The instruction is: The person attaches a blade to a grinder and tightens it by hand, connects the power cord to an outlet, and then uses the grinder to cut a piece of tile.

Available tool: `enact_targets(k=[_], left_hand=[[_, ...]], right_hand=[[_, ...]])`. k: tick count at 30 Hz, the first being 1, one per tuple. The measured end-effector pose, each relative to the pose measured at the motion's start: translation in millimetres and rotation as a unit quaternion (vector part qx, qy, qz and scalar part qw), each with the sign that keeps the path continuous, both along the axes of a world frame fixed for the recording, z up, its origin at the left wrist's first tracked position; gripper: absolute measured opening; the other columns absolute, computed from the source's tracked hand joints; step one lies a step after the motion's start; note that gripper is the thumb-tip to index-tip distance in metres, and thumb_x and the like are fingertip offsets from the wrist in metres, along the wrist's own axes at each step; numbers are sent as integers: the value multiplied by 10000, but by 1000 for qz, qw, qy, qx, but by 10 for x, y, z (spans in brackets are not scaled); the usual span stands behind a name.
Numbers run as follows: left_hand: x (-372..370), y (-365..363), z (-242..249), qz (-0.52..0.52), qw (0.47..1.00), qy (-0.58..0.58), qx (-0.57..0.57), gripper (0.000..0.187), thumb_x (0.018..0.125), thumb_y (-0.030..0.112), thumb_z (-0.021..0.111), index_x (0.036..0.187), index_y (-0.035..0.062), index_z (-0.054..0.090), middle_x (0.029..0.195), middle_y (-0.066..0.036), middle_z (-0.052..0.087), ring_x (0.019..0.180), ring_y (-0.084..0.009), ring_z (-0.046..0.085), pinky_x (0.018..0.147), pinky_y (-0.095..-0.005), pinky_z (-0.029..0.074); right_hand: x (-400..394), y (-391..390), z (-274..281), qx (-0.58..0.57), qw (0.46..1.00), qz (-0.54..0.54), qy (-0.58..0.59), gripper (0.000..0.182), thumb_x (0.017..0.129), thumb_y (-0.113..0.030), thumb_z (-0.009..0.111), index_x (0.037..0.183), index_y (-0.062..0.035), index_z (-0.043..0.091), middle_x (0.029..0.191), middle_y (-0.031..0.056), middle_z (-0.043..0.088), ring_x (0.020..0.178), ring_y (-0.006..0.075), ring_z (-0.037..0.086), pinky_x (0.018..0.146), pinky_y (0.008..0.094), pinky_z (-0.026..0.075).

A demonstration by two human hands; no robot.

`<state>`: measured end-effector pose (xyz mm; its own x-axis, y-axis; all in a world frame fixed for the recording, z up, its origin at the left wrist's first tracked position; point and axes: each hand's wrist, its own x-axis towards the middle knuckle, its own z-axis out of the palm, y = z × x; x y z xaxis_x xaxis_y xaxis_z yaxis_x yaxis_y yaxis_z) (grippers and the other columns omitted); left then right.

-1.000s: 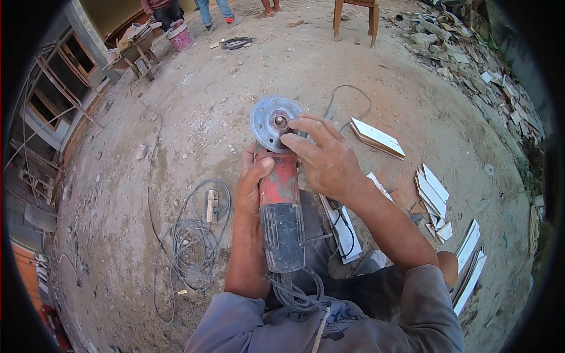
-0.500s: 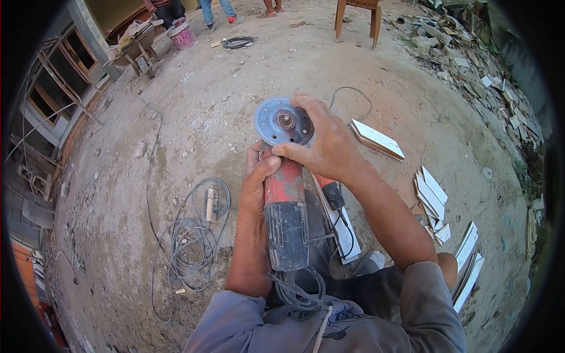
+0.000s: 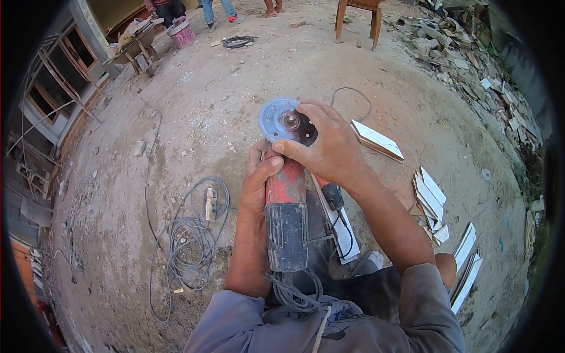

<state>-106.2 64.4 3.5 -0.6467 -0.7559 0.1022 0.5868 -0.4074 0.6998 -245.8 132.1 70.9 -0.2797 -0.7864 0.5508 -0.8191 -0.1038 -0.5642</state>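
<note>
An angle grinder (image 3: pixel 286 232) with a red and black body is held upright in front of my chest, its disc end pointing away from me. My left hand (image 3: pixel 257 182) is wrapped round the red front part, thumb across the top. On the grinder's head sits a round metal cutting disc (image 3: pixel 272 122) with small holes and a centre nut. My right hand (image 3: pixel 335 141) pinches the disc's right side between thumb and fingers; some fingertips are hidden. The grinder's bundled cord (image 3: pixel 297 294) hangs against my shirt.
A second red tool (image 3: pixel 329 191) lies by a white-faced strip (image 3: pixel 347 241) near my leg. Coiled cable (image 3: pixel 191 247) is at left, cut pieces (image 3: pixel 432 194) at right. A rubble heap (image 3: pixel 465 65), chair (image 3: pixel 359 6), wheelbarrow (image 3: pixel 136 50) and other people's legs (image 3: pixel 218 12) are farther off.
The disc and my right hand have shifted slightly to the right, and the disc's shading differs. Both hands keep their hold.
</note>
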Motion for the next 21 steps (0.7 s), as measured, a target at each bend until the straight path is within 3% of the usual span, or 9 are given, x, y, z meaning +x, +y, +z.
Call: enact_targets(k=[2, 10, 13, 15, 18, 21], left_hand=[[11, -7, -3, -7, 1000, -1, 21, 738, 763, 120, 693, 1367, -13, 289, 1225, -211, 510, 1108, -305, 580, 934, -426, 517], [12, -37, -41, -2, 1000, 3, 20, 707, 774, 120, 693, 1345, -17, 300, 1216, -218, 505, 1087, -296, 585, 927, -423, 520], [1, -34, -45, 4, 1000, 1, 22, 673, 777, 116, 690, 1322, -19, 319, 1210, -219, 507, 1083, -292, 585, 927, -422, 519], [-10, -58, -77, 0, 1000, 5, 19, 659, 779, 115, 688, 1313, -19, 326, 1207, -218, 509, 1079, -288, 586, 926, -422, 519], [-11, -67, -83, 0, 1000, 7, 10, 637, 784, 118, 682, 1300, -20, 336, 1199, -216, 513, 1070, -283, 588, 917, -420, 524], [-2, -37, -53, 3, 1000, 4, 6, 620, 789, 121, 676, 1292, -21, 343, 1190, -216, 518, 1059, -278, 592, 901, -415, 531]], right_hand=[[44, -31, -94, -23, 999, -25, 26, 735, 737, -474, 756, 1203, 58, 557, 1238, 241, 549, 1139, 412, 525, 976, 452, 439], [40, -56, -130, -55, 996, -41, 59, 754, 739, -502, 750, 1189, 72, 560, 1194, 244, 559, 1118, 413, 533, 954, 455, 451], [40, -46, -58, -24, 999, -29, 37, 739, 736, -508, 750, 1163, 69, 571, 1162, 234, 567, 1112, 402, 541, 943, 453, 458], [45, -56, -35, 22, 999, -34, 17, 715, 731, -473, 769, 1197, 36, 581, 1233, 214, 560, 1162, 365, 539, 980, 424, 441], [44, -96, -48, 8, 1000, -27, 11, 735, 725, -521, 749, 1134, 68, 590, 1140, 232, 571, 1103, 401, 549, 924, 455, 471], [53, -110, -58, 7, 998, -43, 37, 757, 721, -531, 744, 1145, 77, 591, 1158, 242, 566, 1120, 407, 544, 929, 455, 471]])
